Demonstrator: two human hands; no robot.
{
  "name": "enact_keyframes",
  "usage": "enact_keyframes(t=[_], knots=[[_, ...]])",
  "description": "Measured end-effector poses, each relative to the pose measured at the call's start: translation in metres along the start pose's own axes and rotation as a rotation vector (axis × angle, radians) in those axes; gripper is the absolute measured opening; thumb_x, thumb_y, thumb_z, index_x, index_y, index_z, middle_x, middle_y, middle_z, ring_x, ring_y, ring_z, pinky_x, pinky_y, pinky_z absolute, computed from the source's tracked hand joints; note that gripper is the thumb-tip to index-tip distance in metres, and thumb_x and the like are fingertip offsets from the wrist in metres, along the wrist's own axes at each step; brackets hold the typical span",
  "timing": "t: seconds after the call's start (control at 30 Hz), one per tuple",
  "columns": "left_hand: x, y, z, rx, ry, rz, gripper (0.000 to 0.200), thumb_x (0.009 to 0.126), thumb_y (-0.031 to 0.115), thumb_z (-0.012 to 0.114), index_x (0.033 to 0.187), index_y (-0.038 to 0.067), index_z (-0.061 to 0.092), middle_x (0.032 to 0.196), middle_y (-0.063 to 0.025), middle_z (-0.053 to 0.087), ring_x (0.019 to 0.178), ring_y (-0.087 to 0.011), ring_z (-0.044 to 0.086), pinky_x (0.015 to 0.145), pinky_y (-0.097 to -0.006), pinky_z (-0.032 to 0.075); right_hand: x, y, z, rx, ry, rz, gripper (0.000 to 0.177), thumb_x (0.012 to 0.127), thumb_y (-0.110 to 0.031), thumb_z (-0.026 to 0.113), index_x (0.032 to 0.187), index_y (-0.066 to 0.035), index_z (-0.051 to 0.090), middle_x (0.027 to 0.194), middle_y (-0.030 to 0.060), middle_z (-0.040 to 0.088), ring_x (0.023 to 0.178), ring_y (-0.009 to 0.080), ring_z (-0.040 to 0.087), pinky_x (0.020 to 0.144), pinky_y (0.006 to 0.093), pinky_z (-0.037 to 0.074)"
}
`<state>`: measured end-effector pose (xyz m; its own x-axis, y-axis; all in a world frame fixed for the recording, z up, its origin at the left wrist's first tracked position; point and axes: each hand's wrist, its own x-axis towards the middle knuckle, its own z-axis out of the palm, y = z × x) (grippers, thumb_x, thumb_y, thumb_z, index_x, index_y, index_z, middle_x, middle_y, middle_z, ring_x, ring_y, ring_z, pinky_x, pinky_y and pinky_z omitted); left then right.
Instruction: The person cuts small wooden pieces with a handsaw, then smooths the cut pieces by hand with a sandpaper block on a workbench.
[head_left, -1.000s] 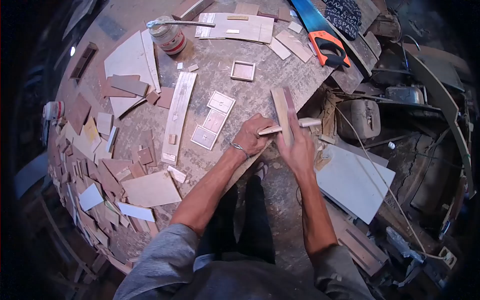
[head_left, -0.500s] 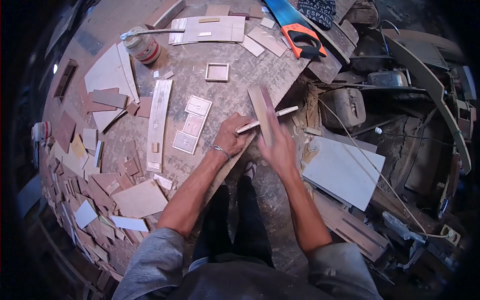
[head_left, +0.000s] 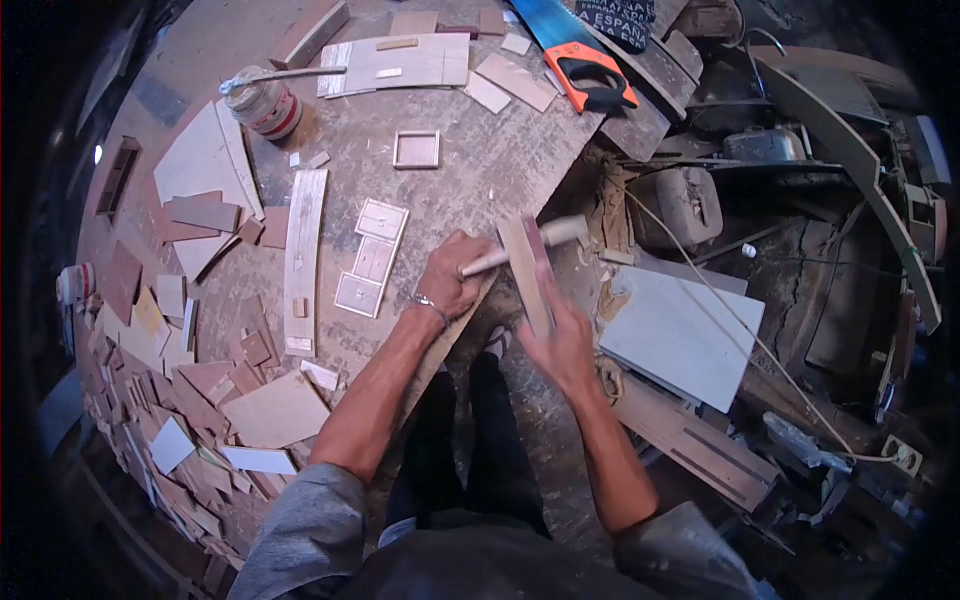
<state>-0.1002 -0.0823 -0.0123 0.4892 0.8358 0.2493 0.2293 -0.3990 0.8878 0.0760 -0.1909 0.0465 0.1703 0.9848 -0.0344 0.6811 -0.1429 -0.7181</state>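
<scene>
At the edge of the workbench, my left hand (head_left: pixel 454 274) is closed around one end of a small pale wooden piece (head_left: pixel 568 232), whose wider far end sticks out past the edge. My right hand (head_left: pixel 562 348) grips a long sanding block (head_left: pixel 524 268), pale on one face and reddish along the other side. The block lies across the wooden piece, touching it or very close; motion blurs both. Left of my left hand are a small pale panelled wooden piece (head_left: pixel 373 256) and a little square frame (head_left: pixel 416 150).
A long wooden strip (head_left: pixel 304 260) and a glued-up panel (head_left: pixel 430 62) lie on the workbench (head_left: pixel 350 385). A jar (head_left: pixel 264 105) with a stick across it stands at the back left, and an orange-handled handsaw (head_left: pixel 590 80) at the back right. Offcuts crowd the left; a white board (head_left: pixel 682 335) is at right.
My right hand and the sanding block have moved a little toward my body. The wooden piece has turned, showing a broader face. The whole view has shifted slightly.
</scene>
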Motion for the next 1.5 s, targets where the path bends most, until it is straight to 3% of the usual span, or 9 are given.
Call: enact_keyframes(t=[0.3, 0.4, 0.53, 0.67, 1.07, 1.27, 1.37, 1.4, 1.5], knots=[[-0.004, -0.003, 0.004, -0.022, 0.016, 0.012, 0.028, 0.076, -0.006, 0.067, 0.102, 0.004, 0.073, 0.09, -0.0116, 0.072, 0.077, -0.029, 0.061, 0.072, -0.0371, 0.053, -0.008, 0.006, 0.007, 0.018, 0.044, -0.055, 0.084, 0.078, -0.011, 0.071, 0.156, -0.015, 0.041, 0.093, 0.0285, 0.067, 0.083, 0.046, 0.066, 0.074, 0.0522, 0.053], [-0.002, 0.001, 0.001, 0.034, 0.02, 0.022, 0.031, 0.076, -0.009, 0.063, 0.103, 0.004, 0.074, 0.09, -0.0121, 0.073, 0.076, -0.0281, 0.063, 0.072, -0.0368, 0.053, 0.059, -0.017, 0.009, -0.111, -0.056, 0.059, 0.087, 0.075, -0.01, 0.071, 0.156, -0.014, 0.041, 0.101, 0.0287, 0.07, 0.09, 0.0442, 0.071, 0.081, 0.0485, 0.055], [0.001, 0.002, 0.0, 0.035, 0.0, 0.032, 0.03, 0.076, -0.009, 0.063, 0.102, 0.004, 0.073, 0.091, -0.0113, 0.073, 0.076, -0.0293, 0.063, 0.071, -0.0368, 0.053, -0.013, -0.011, -0.003, -0.03, 0.018, -0.032, 0.083, 0.079, -0.014, 0.071, 0.156, -0.015, 0.041, 0.097, 0.0296, 0.067, 0.085, 0.0477, 0.066, 0.076, 0.0535, 0.053], [0.002, 0.0, 0.003, 0.043, 0.024, 0.059, 0.03, 0.077, -0.008, 0.062, 0.102, 0.003, 0.073, 0.093, -0.0116, 0.073, 0.076, -0.0303, 0.063, 0.071, -0.0364, 0.054, 0.054, -0.008, 0.014, -0.14, 0.003, -0.029, 0.086, 0.078, -0.016, 0.071, 0.158, -0.018, 0.037, 0.092, 0.0284, 0.065, 0.086, 0.0488, 0.065, 0.078, 0.0542, 0.053], [0.001, 0.005, -0.001, 0.023, -0.015, 0.013, 0.024, 0.075, -0.003, 0.069, 0.098, 0.006, 0.071, 0.091, -0.0094, 0.071, 0.076, -0.03, 0.058, 0.07, -0.0388, 0.051, -0.001, -0.01, -0.004, -0.111, -0.059, 0.053, 0.086, 0.076, -0.012, 0.072, 0.156, -0.017, 0.041, 0.093, 0.0265, 0.068, 0.081, 0.0466, 0.066, 0.074, 0.0512, 0.054], [0.001, 0.003, 0.0, -0.003, 0.017, 0.026, 0.026, 0.076, -0.004, 0.065, 0.1, 0.005, 0.072, 0.09, -0.0105, 0.071, 0.073, -0.0311, 0.058, 0.07, -0.0382, 0.051, 0.054, -0.009, 0.009, -0.181, -0.073, 0.022, 0.093, 0.074, -0.01, 0.072, 0.159, -0.02, 0.035, 0.098, 0.0274, 0.068, 0.084, 0.0455, 0.067, 0.076, 0.0517, 0.055], [0.002, 0.006, -0.003, -0.003, -0.009, -0.002, 0.032, 0.076, -0.008, 0.064, 0.104, 0.004, 0.074, 0.093, -0.0126, 0.074, 0.073, -0.0292, 0.062, 0.07, -0.0373, 0.053, -0.013, -0.007, -0.008, -0.069, -0.042, 0.038, 0.085, 0.075, -0.009, 0.072, 0.154, -0.014, 0.044, 0.116, 0.0281, 0.068, 0.097, 0.0456, 0.069, 0.083, 0.0479, 0.055], [0.007, 0.004, -0.004, -0.002, 0.0, 0.003, 0.031, 0.076, -0.007, 0.064, 0.103, 0.004, 0.074, 0.094, -0.0116, 0.074, 0.074, -0.0298, 0.061, 0.07, -0.0375, 0.052, -0.018, -0.009, -0.008, -0.047, 0.068, -0.133, 0.084, 0.077, -0.012, 0.072, 0.155, -0.016, 0.042, 0.111, 0.0274, 0.068, 0.093, 0.0457, 0.068, 0.081, 0.0503, 0.054], [0.0, 0.007, 0.0, -0.012, 0.005, -0.003, 0.029, 0.074, -0.005, 0.065, 0.1, 0.006, 0.073, 0.096, -0.0094, 0.073, 0.075, -0.0309, 0.058, 0.071, -0.038, 0.051, 0.026, -0.002, 0.009, -0.13, -0.057, 0.031, 0.086, 0.077, -0.013, 0.072, 0.156, -0.017, 0.041, 0.107, 0.0273, 0.068, 0.092, 0.0457, 0.067, 0.079, 0.0517, 0.053]])
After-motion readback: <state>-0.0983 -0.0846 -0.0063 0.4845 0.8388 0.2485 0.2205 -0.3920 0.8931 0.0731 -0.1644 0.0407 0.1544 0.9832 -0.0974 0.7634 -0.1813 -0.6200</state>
